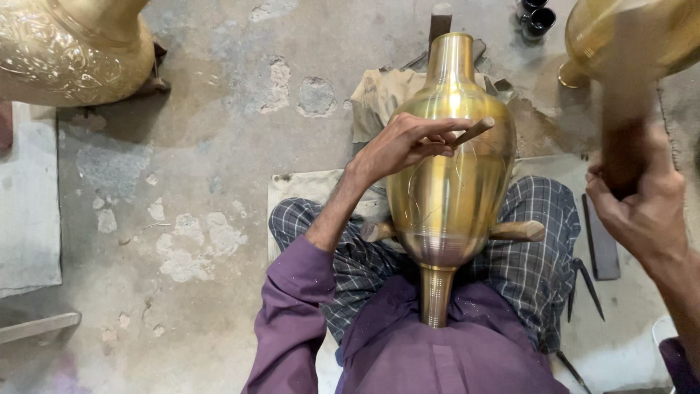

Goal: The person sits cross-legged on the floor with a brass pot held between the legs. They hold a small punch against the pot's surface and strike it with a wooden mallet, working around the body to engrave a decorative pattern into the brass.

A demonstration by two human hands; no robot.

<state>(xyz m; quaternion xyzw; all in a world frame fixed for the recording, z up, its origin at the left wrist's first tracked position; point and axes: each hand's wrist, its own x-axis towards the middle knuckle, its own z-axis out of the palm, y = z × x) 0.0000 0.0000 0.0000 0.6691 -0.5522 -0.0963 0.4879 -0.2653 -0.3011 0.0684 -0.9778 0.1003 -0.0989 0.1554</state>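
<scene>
A tall polished brass vase (448, 190) lies along my lap, its neck pointing away and its foot toward my body. My left hand (408, 142) rests on the vase's shoulder and pinches a short wooden-handled chisel (474, 131) against the metal. A wooden rod (519, 231) passes crosswise under the vase on my checked trousers. My right hand (642, 208) is raised at the right, closed around a dark wooden mallet (620, 138) that is blurred by motion.
An engraved brass vessel (69, 51) stands at the top left and another brass vessel (627, 36) at the top right. Dark cups (536, 18) sit at the back. A flat dark tool (601, 241) lies on the concrete floor (204, 182) to the right.
</scene>
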